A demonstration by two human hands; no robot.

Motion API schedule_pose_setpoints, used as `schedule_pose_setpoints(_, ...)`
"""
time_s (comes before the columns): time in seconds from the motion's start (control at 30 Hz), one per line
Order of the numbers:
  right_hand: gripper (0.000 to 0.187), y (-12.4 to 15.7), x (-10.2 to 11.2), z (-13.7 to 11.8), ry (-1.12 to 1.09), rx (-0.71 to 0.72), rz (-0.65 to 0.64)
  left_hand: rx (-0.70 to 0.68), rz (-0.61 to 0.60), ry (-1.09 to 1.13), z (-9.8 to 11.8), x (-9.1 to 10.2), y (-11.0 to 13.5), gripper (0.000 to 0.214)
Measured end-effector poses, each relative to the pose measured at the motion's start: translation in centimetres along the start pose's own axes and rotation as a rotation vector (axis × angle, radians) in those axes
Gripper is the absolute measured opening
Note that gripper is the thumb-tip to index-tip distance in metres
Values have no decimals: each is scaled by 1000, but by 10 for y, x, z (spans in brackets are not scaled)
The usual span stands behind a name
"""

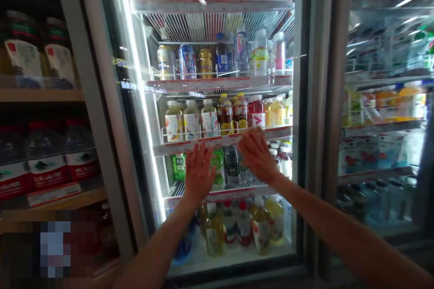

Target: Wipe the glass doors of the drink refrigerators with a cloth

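Note:
Both hands are raised before a lit drinks fridge. My left hand is open, fingers stretched upward, in front of the lower middle shelf. My right hand is a little blurred; its fingers stretch up and to the left, with nothing seen in them. Behind the hands are a green package, a green bottle and a dark-labelled clear bottle. Above the right hand stands a red bottle. Whether either hand touches glass or a shelf edge, I cannot tell.
Juice bottles and cans line the upper shelves; larger bottles stand at the bottom. A metal door frame separates another stocked fridge at right. Wooden shelves with red-labelled bottles are at left.

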State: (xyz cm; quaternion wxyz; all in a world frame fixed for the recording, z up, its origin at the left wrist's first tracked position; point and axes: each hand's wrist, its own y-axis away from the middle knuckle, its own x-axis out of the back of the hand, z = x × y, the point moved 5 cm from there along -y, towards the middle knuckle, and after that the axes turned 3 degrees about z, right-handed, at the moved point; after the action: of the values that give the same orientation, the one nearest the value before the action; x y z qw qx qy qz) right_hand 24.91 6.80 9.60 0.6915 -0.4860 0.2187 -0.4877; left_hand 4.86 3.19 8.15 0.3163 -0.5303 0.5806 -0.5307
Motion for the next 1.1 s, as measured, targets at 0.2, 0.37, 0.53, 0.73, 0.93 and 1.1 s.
schedule_pose_setpoints(0.2,55,15,23,71,159,-351,220,-21,39,-9,-8,-2,-24,63)
schedule_pose_setpoints(0.37,57,-12,16,69,90,-178,167,4,94,-56,-27,-6,-64,65)
schedule_pose_setpoints(0.53,56,-45,18,92,121,-211,188,-18,131,-67,-35,-5,-94,62)
schedule_pose_setpoints(0.73,55,-86,13,92,80,-103,172,-32,147,-97,-41,-1,-98,61)
schedule_pose_setpoints(0.93,54,-114,21,116,130,-390,373,4,147,-118,-66,10,-110,57)
schedule_pose_setpoints(1.1,59,-142,-3,60,7,77,96,15,155,-83,-69,14,-122,55)
